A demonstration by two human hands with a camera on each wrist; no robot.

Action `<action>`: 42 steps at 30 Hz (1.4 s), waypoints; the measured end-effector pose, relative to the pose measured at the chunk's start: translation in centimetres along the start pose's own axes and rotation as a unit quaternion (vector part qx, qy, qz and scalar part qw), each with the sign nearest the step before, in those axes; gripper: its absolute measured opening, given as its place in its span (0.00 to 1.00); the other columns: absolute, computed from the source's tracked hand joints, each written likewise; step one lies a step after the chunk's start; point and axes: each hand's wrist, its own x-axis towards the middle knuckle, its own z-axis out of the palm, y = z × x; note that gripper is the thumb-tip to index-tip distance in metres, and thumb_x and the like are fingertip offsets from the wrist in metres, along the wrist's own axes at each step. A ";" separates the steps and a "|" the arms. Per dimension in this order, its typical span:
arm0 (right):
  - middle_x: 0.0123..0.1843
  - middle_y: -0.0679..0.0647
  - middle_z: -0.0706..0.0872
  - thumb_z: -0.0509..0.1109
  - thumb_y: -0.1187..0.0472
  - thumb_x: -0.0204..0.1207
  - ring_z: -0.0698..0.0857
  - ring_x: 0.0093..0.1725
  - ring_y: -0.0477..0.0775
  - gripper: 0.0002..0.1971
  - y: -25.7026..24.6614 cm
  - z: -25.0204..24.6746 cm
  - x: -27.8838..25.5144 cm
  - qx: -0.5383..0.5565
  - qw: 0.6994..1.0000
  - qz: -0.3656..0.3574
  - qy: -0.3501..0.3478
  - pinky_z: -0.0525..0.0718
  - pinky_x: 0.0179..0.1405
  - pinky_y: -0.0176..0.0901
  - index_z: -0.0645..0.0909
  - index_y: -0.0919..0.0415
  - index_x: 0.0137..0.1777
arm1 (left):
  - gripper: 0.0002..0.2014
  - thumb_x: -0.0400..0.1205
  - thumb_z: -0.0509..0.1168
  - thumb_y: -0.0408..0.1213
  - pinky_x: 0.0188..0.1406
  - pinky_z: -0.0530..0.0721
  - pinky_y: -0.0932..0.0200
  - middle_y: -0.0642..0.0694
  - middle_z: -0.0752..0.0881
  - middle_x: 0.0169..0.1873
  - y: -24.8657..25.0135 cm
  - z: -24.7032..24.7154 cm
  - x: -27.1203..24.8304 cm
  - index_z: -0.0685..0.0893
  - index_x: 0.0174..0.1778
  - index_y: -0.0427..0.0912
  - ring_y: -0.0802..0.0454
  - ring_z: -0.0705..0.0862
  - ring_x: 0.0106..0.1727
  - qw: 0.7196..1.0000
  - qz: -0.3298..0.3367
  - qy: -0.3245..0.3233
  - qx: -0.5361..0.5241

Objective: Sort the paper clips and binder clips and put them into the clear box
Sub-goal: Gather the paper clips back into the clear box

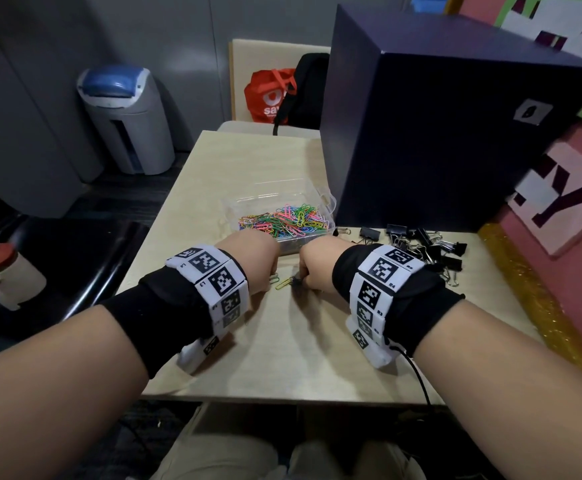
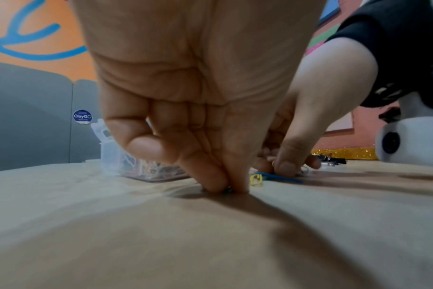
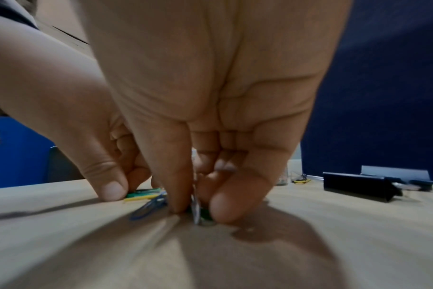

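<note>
We are working just in front of the box [image 1: 279,216], already part-filled with paper clips [image 1: 282,220]. Left hand [image 1: 258,261] is pinching a clip flat on the surface [image 1: 282,341]; right hand [image 1: 317,268] is pinching another beside it. Binder clips [image 1: 428,244] are waiting right of the box. Risk: thin wire slipping from fingertips, or clips snagging together.

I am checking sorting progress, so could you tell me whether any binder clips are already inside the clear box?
No: the clear box shows only coloured paper clips, while the black binder clips lie on the table to its right.
</note>
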 end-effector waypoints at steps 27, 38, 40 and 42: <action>0.57 0.50 0.86 0.67 0.62 0.75 0.84 0.59 0.55 0.13 1.6 -1.7 -0.8 0.156 0.975 0.024 0.156 0.79 0.57 0.39 0.84 0.51 0.58 | 0.10 0.81 0.64 0.38 0.51 0.76 0.61 0.48 0.89 0.51 -2.2 -3.4 -0.5 0.88 0.54 0.47 0.47 0.85 0.55 0.979 0.001 0.170 -0.112; 0.60 0.53 0.86 0.67 0.60 0.78 0.84 0.61 0.59 0.14 0.0 -0.2 -1.4 0.014 0.997 -0.058 0.049 0.80 0.53 0.41 0.83 0.53 0.63 | 0.12 0.76 0.69 0.42 0.54 0.82 0.58 0.51 0.89 0.50 -0.3 -0.4 -0.4 0.87 0.55 0.53 0.48 0.85 0.55 0.999 0.045 0.012 -0.016; 0.59 0.55 0.87 0.64 0.59 0.80 0.84 0.59 0.60 0.13 0.2 -0.2 -1.5 -0.006 0.998 -0.045 0.048 0.81 0.54 0.42 0.85 0.57 0.62 | 0.10 0.77 0.68 0.41 0.51 0.82 0.58 0.51 0.89 0.50 -0.3 -0.3 -0.2 0.88 0.53 0.52 0.47 0.85 0.55 0.999 0.033 0.018 -0.019; 0.59 0.57 0.87 0.62 0.58 0.81 0.85 0.59 0.61 0.15 0.4 0.1 -1.4 -0.024 0.999 -0.020 0.032 0.84 0.56 0.46 0.84 0.59 0.63 | 0.08 0.77 0.66 0.38 0.45 0.79 0.59 0.49 0.88 0.48 -0.5 -0.5 -0.2 0.86 0.49 0.52 0.45 0.84 0.54 0.997 0.018 0.057 -0.042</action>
